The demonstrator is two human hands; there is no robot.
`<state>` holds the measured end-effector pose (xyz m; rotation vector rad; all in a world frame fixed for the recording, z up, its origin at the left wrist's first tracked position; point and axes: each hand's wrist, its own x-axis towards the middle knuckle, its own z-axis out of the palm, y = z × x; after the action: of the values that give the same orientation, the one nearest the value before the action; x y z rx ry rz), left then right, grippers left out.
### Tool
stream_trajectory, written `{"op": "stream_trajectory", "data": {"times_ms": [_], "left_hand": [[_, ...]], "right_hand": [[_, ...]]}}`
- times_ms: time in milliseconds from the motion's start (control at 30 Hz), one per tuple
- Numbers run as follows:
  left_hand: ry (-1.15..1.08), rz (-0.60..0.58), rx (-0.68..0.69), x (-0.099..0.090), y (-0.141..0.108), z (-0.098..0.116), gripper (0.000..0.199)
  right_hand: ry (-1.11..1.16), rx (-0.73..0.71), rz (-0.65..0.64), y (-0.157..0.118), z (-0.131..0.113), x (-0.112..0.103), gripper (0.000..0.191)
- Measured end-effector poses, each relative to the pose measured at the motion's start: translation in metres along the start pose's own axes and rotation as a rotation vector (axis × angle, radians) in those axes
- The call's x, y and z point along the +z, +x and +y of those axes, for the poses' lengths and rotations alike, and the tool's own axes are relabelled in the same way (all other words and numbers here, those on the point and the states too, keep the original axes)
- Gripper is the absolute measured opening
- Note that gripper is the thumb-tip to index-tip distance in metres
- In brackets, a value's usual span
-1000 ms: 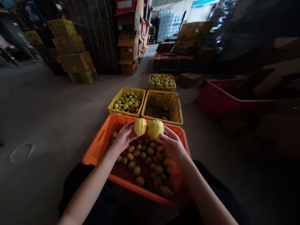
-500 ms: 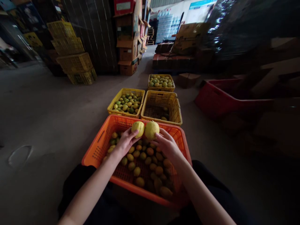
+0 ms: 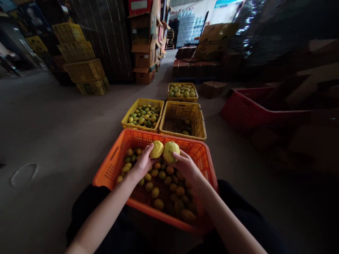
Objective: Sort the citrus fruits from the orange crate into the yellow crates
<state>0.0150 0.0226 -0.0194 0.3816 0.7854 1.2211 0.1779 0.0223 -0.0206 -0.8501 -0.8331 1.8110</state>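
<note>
My left hand (image 3: 144, 162) is wrapped round a yellow fruit (image 3: 156, 149), its thumb on the upper left side. Beside it, my right hand (image 3: 185, 165) grips a larger yellow-green fruit (image 3: 171, 152), with the thumb across its front. The two fruits are side by side, held above the far part of an orange crate (image 3: 109, 163). Inside that crate lie many small green, yellow and orange fruits (image 3: 159, 204); some are hidden under my hands and arms.
Beyond the orange crate stand a yellow crate (image 3: 128, 112) of fruits, another (image 3: 202, 126) with a few fruits, and a third (image 3: 182, 100) farther back. A red bin (image 3: 239, 111) is at right. Yellow crates (image 3: 84, 70) and cardboard boxes (image 3: 143, 60) are stacked behind.
Both fruits have come slightly lower and turned a little in my hands. My left thumb has shifted up on its fruit, and my right thumb now lies farther across the other.
</note>
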Motion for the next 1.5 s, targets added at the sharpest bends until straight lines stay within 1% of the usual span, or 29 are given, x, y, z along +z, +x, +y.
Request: {"op": "stream_trajectory", "data": {"times_ms": [100, 233, 367, 467, 500, 600, 667, 733, 800, 900, 967, 1100, 1167, 1267, 1333, 1433, 1500], "left_hand": [[0.016, 0.036, 0.016, 0.000, 0.001, 0.002, 0.034], [0.001, 0.090, -0.021, 0.001, 0.000, 0.008, 0.038], [0.024, 0.163, -0.020, 0.000, 0.003, 0.011, 0.033], [0.115, 0.211, -0.001, -0.001, 0.002, 0.012, 0.035], [0.148, 0.206, 0.006, 0.000, 0.001, 0.013, 0.035], [0.218, 0.135, 0.010, 0.002, -0.003, 0.014, 0.030], [0.226, 0.129, -0.011, 0.003, -0.005, 0.014, 0.027], [0.209, 0.163, -0.047, 0.004, -0.006, 0.015, 0.032], [0.181, 0.171, -0.074, 0.005, -0.006, 0.015, 0.036], [0.140, 0.139, -0.112, 0.006, -0.006, 0.016, 0.038], [0.104, 0.119, -0.145, 0.006, -0.006, 0.018, 0.039], [0.066, 0.099, -0.201, 0.007, -0.008, 0.019, 0.041], [0.059, 0.110, -0.205, 0.007, -0.009, 0.019, 0.041], [0.041, 0.155, -0.212, 0.004, -0.008, 0.017, 0.042], [-0.006, 0.179, -0.225, 0.000, -0.005, 0.014, 0.042], [-0.115, 0.179, -0.220, -0.007, 0.000, 0.008, 0.040], [-0.147, 0.170, -0.207, -0.011, 0.003, 0.004, 0.038]], "right_hand": [[-0.011, -0.014, 0.014, 0.002, 0.001, -0.002, 0.039], [0.028, -0.011, 0.046, 0.003, 0.002, -0.001, 0.036], [0.037, 0.016, -0.026, 0.000, -0.002, 0.001, 0.033], [0.041, 0.039, -0.048, -0.002, -0.006, 0.002, 0.031], [0.054, 0.054, -0.051, -0.002, -0.007, 0.002, 0.031], [0.128, 0.106, -0.040, -0.002, -0.008, 0.002, 0.033], [0.172, 0.129, -0.017, -0.001, -0.007, 0.003, 0.032], [0.198, 0.144, 0.017, -0.001, -0.004, 0.005, 0.028], [0.207, 0.148, 0.054, -0.001, -0.001, 0.008, 0.022], [0.192, 0.133, 0.100, -0.003, 0.000, 0.012, 0.021], [0.183, 0.149, 0.123, -0.003, 0.000, 0.013, 0.023], [0.201, 0.240, 0.130, 0.001, 0.001, 0.008, 0.031], [0.214, 0.303, 0.153, 0.003, 0.002, 0.004, 0.031], [0.214, 0.404, 0.200, 0.001, 0.001, 0.003, 0.029], [0.202, 0.439, 0.208, -0.001, -0.001, 0.006, 0.027], [0.191, 0.415, 0.233, -0.002, -0.002, 0.009, 0.025], [0.213, 0.397, 0.255, 0.000, 0.000, 0.008, 0.025]]}}
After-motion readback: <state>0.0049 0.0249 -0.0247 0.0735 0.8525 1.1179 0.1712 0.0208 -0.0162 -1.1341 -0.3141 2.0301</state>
